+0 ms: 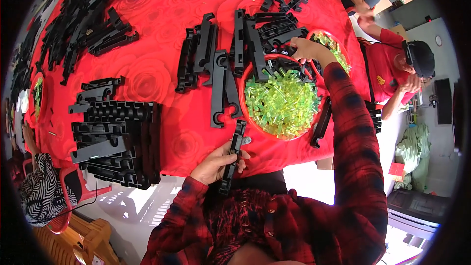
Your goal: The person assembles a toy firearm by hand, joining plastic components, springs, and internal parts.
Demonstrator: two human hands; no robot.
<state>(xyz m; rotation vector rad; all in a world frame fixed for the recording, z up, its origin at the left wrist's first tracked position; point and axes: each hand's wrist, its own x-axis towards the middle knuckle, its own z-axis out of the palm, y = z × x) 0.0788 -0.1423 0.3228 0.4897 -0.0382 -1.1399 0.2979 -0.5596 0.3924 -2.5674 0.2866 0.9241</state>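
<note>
Close to my body, my left hand (220, 163) is closed around a long black plastic bar (234, 154) with notched ends, held roughly upright. My right hand (310, 50) reaches past the far rim of a red basin (244, 99), fingers bent down among small dark parts. Whatever its fingertips grip is too small to make out. Heaped in the basin are translucent yellow-green plastic pieces (282, 103), with black parts at its far side. Several loose black bars (219, 91) lie left of and beyond the basin, some leaning on its rim.
On the red tablecloth (184, 142), a neat stack of black bars (120, 142) stands at left. Larger piles of bars (83, 14) cover the far left. Another basin of green pieces (333, 49) sits beyond mine. A person in red (392, 64) sits at right; another in zebra-patterned clothing (41, 191) at left.
</note>
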